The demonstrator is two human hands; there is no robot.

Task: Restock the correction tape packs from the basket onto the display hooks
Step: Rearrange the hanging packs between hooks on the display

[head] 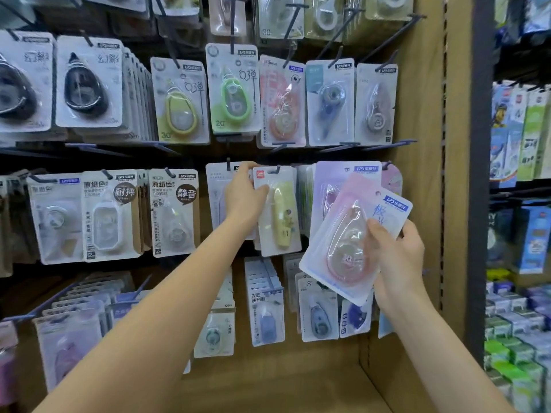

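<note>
My right hand (396,251) grips a pink correction tape pack (343,245), tilted, in front of the middle row of the display. A purple pack (337,180) hangs right behind it. My left hand (243,193) reaches to the middle row and holds the left edge of a yellow correction tape pack (280,213), which hangs on a dark hook (275,169). A white pack (216,192) hangs partly hidden behind that hand. The basket is out of view.
Rows of carded correction tapes fill the pegboard above, left and below, on dark hooks (384,40) that stick out toward me. A brown side panel (423,174) closes the bay at right. Beyond it a shelf (518,263) carries boxed goods.
</note>
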